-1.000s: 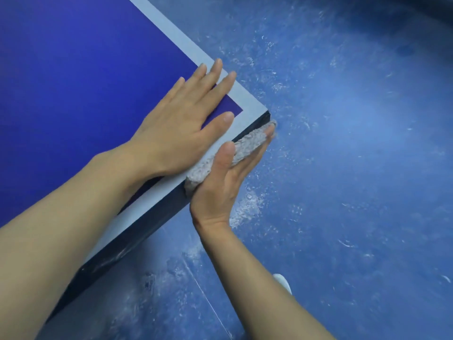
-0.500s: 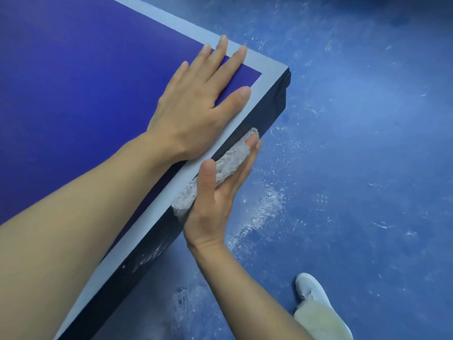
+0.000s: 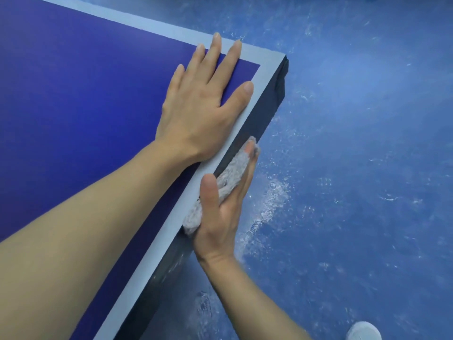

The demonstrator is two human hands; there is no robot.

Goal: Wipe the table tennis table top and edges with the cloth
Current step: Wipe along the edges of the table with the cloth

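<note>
Grey cloth (image 3: 226,182): our right hand (image 3: 220,217), fingers straight, presses it against the surface (image 3: 73,94) edge; left hand (image 3: 198,106) flat on top.

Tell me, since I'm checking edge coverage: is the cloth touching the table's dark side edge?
Touching. The head view shows the right hand pressing the grey cloth flat against the dark side edge, with no gap visible between them.
</note>
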